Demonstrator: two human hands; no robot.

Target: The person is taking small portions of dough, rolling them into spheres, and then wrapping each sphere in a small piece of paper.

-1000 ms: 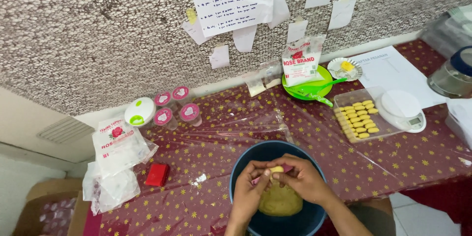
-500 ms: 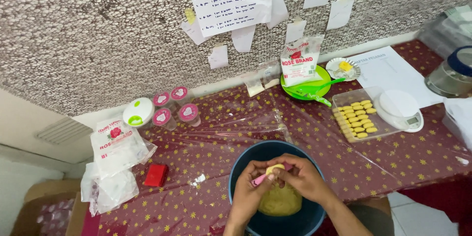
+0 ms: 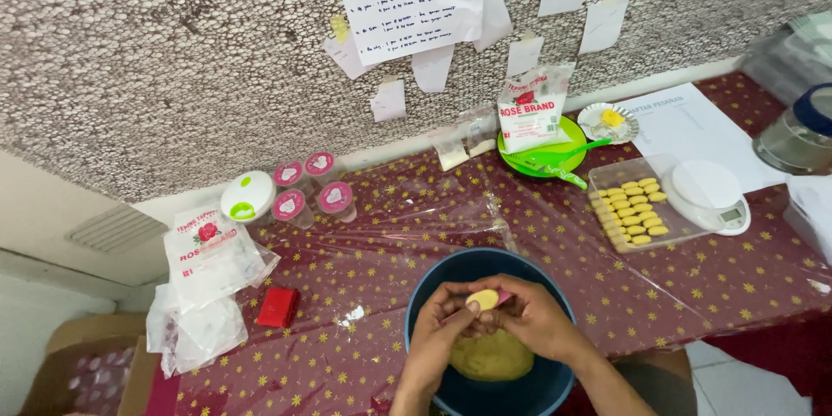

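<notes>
At the far left of the worktop [image 3: 390,234], which is covered with a dark red cloth with gold stars under clear plastic, lie some clear plastic bags [image 3: 204,282] with white powder and a red flower print. Just beside them, to the right, is a small red box [image 3: 278,307]. Behind the bags stands a white round container with a green top [image 3: 247,198], and next to it are three small cups with pink lids [image 3: 305,188].

In the middle, near the front edge, stands a dark blue bowl [image 3: 425,282] with a mass of yellow dough [image 3: 491,355] at the bottom. Above the bowl the two hands meet. The left hand [image 3: 442,329] and the right hand [image 3: 537,321] both have their fingers closed together on a small piece of yellow dough [image 3: 482,299], which sits between the fingertips of both hands, over the bowl. Something pink shows just beside this piece, but it is too small to tell what it is.

Further right, near the wall, a green plate [image 3: 568,134] carries a white flour bag [image 3: 529,108] and a green spoon [image 3: 563,156]. To the right is a clear tray [image 3: 602,178] with rows of small yellow shaped pieces [image 3: 635,211], touching a white kitchen scale [image 3: 706,195]. At the far right edge stands a glass jar with a blue lid [image 3: 802,130].
</notes>
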